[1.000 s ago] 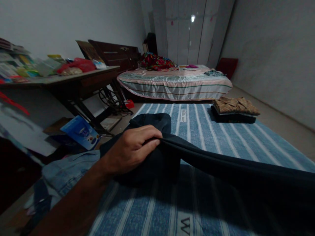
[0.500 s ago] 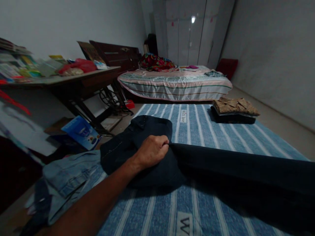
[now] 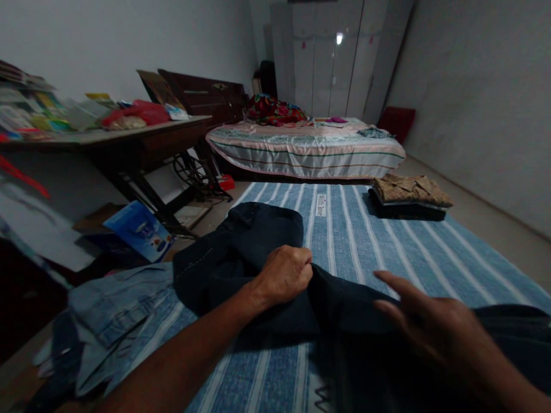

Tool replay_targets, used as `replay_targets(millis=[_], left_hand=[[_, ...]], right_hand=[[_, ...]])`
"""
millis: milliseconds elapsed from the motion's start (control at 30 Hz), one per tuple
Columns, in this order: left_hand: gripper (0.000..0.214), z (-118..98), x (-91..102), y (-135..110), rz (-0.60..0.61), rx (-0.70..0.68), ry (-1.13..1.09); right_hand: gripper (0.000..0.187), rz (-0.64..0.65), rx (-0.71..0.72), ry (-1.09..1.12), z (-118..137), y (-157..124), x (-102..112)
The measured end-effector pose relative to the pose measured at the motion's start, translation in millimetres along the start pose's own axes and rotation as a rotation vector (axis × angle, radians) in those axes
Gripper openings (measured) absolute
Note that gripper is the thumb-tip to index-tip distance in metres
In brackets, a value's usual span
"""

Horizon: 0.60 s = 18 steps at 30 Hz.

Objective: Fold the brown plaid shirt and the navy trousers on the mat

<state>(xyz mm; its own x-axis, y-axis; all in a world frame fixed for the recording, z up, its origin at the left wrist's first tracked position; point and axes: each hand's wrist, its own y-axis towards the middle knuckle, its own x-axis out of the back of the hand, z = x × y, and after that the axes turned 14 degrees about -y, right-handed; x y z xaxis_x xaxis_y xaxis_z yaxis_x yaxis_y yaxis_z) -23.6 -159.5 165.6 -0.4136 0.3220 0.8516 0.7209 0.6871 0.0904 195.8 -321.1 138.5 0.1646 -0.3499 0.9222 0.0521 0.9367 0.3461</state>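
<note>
Dark trousers (image 3: 267, 226) lie spread across the blue-and-white striped bed cover (image 3: 344, 229), waist end at the left and legs running off to the right. My left hand (image 3: 287, 274) is closed in a fist on the upper edge of the cloth, near the middle. Over the leg part on the right hovers my right hand (image 3: 439, 321), its thumb and forefinger apart and pointing left. Its other fingers are in shadow. Light blue denim clothing (image 3: 120, 304) is heaped at the bed's left edge, beside the trousers' waist.
A stack of folded clothes (image 3: 411, 198) sits at the far right of the striped bed. Beyond stands another bed (image 3: 305, 152) with a red floral blanket (image 3: 275, 109). To the left are a cluttered sewing-machine table (image 3: 150, 129) and a blue box (image 3: 140, 229).
My right hand has come into view from the right, over the trouser legs. My left hand has shifted slightly right, still gripping. The stretched leg has slackened and dropped onto the bed.
</note>
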Motion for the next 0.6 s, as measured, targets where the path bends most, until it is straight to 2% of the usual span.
replay_targets(millis=[100,200,300,467,600], left_hand=[[0.015,-6,-2.0,-2,0.023,-0.035,0.053],[0.014,-7,-2.7,-4,0.032,-0.048,0.091],[0.014,-7,-2.9,-5,0.051,-0.071,0.101],[0.011,-9,-5.7,-6,0.068,-0.108,0.114],[0.01,-9,-7.4,-7,0.097,-0.141,0.111]], right_hand=[[0.043,0.189,0.089,0.001,53,32,-24],[0.047,0.27,0.059,-0.071,80,54,-37],[0.046,0.292,0.013,-0.064,82,63,-43],[0.028,0.322,0.004,0.001,69,63,-52],[0.03,0.296,0.005,-0.015,64,61,-60]])
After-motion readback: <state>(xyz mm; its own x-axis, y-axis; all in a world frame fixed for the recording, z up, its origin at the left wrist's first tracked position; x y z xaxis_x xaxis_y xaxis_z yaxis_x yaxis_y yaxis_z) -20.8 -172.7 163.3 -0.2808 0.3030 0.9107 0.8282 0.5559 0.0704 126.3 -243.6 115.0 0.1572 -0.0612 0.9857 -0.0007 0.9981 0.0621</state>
